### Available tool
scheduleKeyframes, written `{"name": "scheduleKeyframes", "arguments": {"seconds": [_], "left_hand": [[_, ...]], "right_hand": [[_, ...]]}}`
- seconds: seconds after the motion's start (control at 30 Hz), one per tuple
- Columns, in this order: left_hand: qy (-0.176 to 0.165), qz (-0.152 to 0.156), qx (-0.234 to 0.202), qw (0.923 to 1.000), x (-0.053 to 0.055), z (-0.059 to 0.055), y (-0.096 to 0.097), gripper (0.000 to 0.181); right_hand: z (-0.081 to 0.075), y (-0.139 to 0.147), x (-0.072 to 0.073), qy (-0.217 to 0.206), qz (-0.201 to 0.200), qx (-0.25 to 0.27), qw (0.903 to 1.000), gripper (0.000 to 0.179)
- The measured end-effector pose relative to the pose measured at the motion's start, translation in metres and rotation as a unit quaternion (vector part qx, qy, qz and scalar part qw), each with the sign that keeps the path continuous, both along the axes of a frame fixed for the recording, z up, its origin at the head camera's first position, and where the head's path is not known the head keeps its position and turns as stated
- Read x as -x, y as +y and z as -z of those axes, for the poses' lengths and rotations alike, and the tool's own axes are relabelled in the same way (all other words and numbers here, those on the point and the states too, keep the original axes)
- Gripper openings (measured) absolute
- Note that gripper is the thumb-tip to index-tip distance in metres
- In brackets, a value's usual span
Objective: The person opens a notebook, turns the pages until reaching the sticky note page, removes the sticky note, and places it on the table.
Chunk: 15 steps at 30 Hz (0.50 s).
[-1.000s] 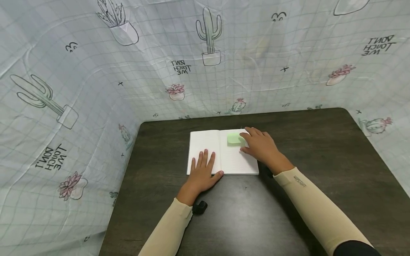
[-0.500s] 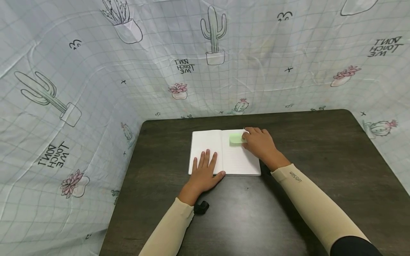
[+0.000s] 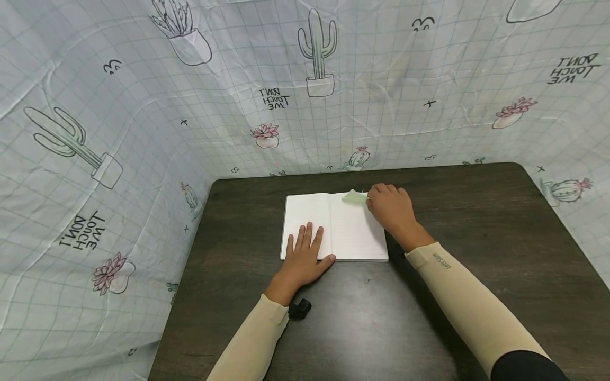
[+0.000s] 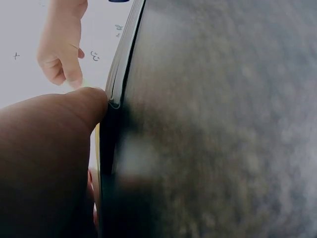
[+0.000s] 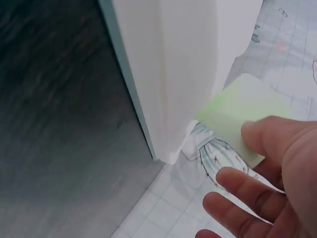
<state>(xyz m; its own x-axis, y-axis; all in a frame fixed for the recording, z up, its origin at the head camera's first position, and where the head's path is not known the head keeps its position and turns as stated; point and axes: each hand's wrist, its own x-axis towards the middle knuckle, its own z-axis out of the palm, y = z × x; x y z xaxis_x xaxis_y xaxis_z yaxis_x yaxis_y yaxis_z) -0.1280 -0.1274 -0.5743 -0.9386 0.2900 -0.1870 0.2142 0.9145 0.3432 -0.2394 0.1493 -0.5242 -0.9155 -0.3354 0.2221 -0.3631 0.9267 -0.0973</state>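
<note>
An open notebook with faintly lined white pages lies on the dark table. My left hand rests flat on its left page, fingers spread, the thumb at the bottom edge near the spine. Over the top of the right page, my right hand pinches a light green sticky note between thumb and forefinger. In the right wrist view the sticky note tilts up off the page, its right corner under the thumb, while the other fingers are loosely curled. The left wrist view shows the left thumb on the notebook's edge.
The dark wooden table reaches around the notebook on all sides. Behind and to the left hangs a white gridded curtain printed with cacti. A black wrist strap piece sits by the left wrist.
My right hand has closed its fingers on the sticky note's right side and raised it, so the note has come up from lying flat. The left hand has stayed put on the page.
</note>
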Motion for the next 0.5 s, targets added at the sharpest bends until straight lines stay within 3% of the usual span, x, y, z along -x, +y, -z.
{"name": "scheduleKeyframes", "arguments": {"seconds": [0.27, 0.5], "left_hand": [[0.003, 0.004, 0.0, 1.0, -0.001, 0.0, 0.001, 0.09], [0.005, 0.001, -0.001, 1.0, -0.001, 0.0, 0.0, 0.09]], "right_hand": [[-0.008, 0.025, 0.002, 0.029, 0.039, 0.034, 0.9982, 0.025], [-0.009, 0.055, -0.004, 0.068, 0.037, 0.043, 0.9961, 0.02]]}}
